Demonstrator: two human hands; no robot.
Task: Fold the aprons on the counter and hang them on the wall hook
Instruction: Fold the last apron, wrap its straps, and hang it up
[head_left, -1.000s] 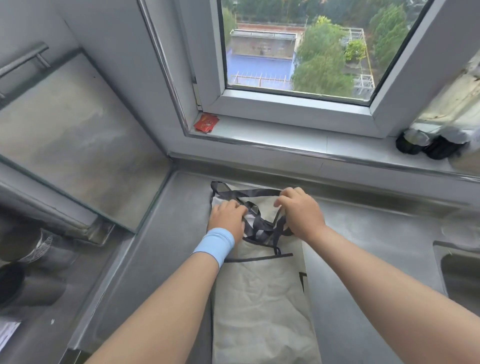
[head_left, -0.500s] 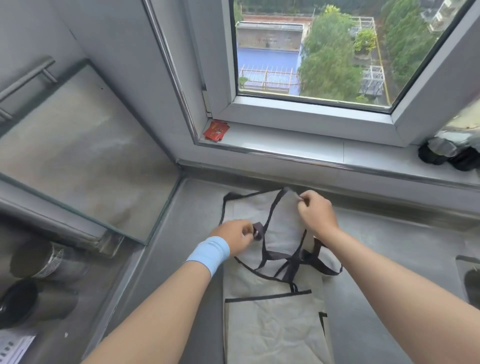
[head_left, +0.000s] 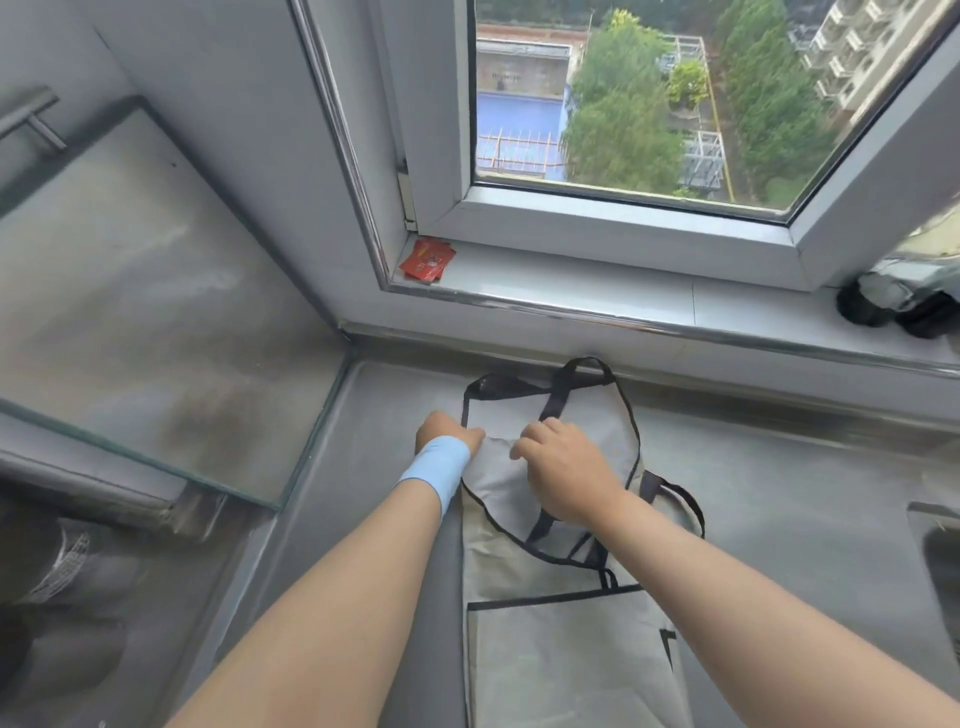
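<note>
Our left hand (head_left: 447, 434), with a pale blue wristband (head_left: 434, 470) on its wrist, is curled into a fist on the left edge of the apron (head_left: 550, 649) and grips the cloth there, below the window sill (head_left: 571, 280). Our right hand (head_left: 563, 475) lies just beside it on the apron's upper part, fingers bent down onto the cloth near a black strap; it looks to us like a pinch, though the fingertips are hidden.

Far left of the sill and lower down, we see a glass panel (head_left: 130, 312) standing along the counter's edge, with blurred metal cans (head_left: 67, 566) beyond it. At the sill's left corner lie small red packets (head_left: 427, 260).

Just below the sill, the pale grey apron with black trim lies flat on the steel counter (head_left: 779, 493), running lengthways towards us. Its black neck loop (head_left: 587, 361) reaches the counter's back edge under the sill, and its ties trail out to the right beneath our right forearm.

On the sill's right end stand two dark round objects (head_left: 883, 306), too blurred for us to name. Below them, a sink rim (head_left: 935, 545) shows at the picture's edge.
</note>
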